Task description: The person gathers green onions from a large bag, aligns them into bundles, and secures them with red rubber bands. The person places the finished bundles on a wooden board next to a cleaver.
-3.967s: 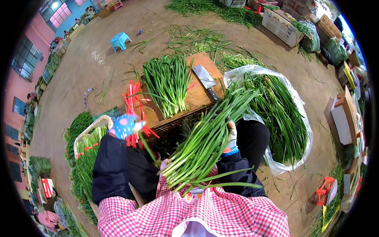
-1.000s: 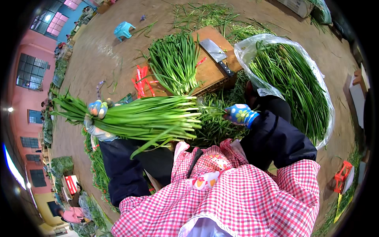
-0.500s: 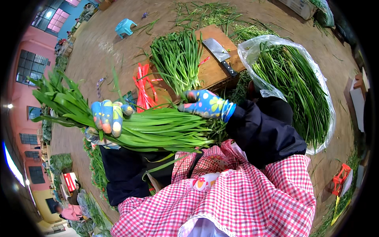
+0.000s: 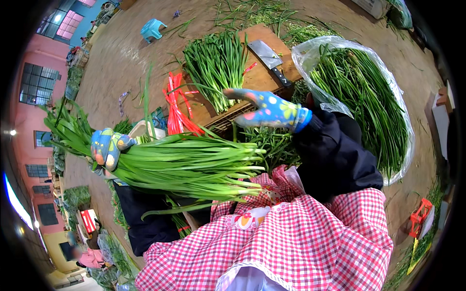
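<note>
My left hand point(image 4: 110, 148), in a flowered blue glove, is closed around a thick bunch of garlic chives point(image 4: 189, 160). The leaves stick out to the left past my fist, and the pale cut ends point right above my lap. My right hand point(image 4: 274, 110), gloved the same way, is held above the stem ends with thumb and fingers apart. A thin leaf passes close to its fingertips; whether it touches them I cannot tell. Just beyond, a tied chive bunch point(image 4: 216, 68) lies on a wooden board point(image 4: 257, 92), left of a cleaver point(image 4: 268, 58) with a black handle.
Red tie strips point(image 4: 177, 106) hang at the board's left edge. On the right stands a clear plastic bag point(image 4: 410, 140) full of chives. A blue stool point(image 4: 152, 30) and leaf scraps point(image 4: 257, 12) are on the floor farther off. A red-checked apron point(image 4: 291, 237) covers my lap.
My right hand has lifted off the bunch and moved right, its fingers spreading. My left hand has shifted left and slightly down with the chives, whose stem ends now fan out freely.
</note>
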`<state>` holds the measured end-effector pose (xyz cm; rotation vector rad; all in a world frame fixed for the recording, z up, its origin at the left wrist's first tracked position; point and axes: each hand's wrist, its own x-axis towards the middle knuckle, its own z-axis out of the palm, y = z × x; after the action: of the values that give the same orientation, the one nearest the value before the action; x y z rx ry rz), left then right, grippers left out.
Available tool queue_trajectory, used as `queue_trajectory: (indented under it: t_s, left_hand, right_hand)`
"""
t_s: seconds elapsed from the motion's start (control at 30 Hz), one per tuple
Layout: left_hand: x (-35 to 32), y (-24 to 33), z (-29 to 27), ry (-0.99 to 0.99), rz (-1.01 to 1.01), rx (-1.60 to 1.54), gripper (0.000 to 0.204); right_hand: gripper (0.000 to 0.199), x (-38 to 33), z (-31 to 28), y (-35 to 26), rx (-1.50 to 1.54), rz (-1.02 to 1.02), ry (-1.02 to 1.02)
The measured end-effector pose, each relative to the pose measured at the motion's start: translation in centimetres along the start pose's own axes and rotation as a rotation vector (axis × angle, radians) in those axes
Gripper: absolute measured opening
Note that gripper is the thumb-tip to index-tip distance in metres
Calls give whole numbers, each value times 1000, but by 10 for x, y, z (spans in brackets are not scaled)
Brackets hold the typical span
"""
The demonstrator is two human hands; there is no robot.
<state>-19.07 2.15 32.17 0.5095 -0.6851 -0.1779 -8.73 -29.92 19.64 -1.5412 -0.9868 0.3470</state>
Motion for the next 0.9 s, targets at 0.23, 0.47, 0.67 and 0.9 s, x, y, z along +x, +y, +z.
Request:
queue_trajectory:
  t_s: [0.23,0.47,0.67,0.9]
  left_hand:
    - [-6,-3,4,366,320,108,12]
    - [-43,17,-43,1014,364,446,27]
    - [-48,16,-70,1039,338,558,28]
    - [-31,-3,-80,1159,429,576,24]
  right_hand:
    - [53,11,78,36,580,29,-158]
    - [61,-73,141,49,1592,615,88]
    - [32,-88,86,-6,882,688,-115]
    - [11,-133,13,38,-220,559,-151]
